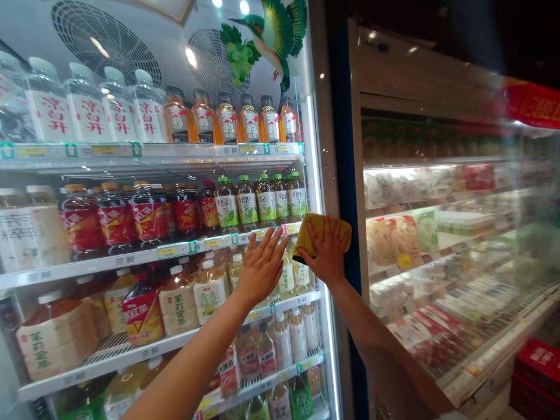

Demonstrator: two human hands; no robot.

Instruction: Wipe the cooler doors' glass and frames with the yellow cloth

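The right hand [327, 251] spreads its fingers wide over a folded yellow cloth [343, 226], pinning it against the right edge of the glass door [324, 134], likely so pressure spreads evenly. The left hand [259, 271], fingers extended and slightly parted, grasps nothing; it seems to lie on the glass for support. Bottles [248, 204] stand label-forward behind, presumably for easy reading.

The glass door [175, 168] bars the bottles [247, 201], its upper face free.
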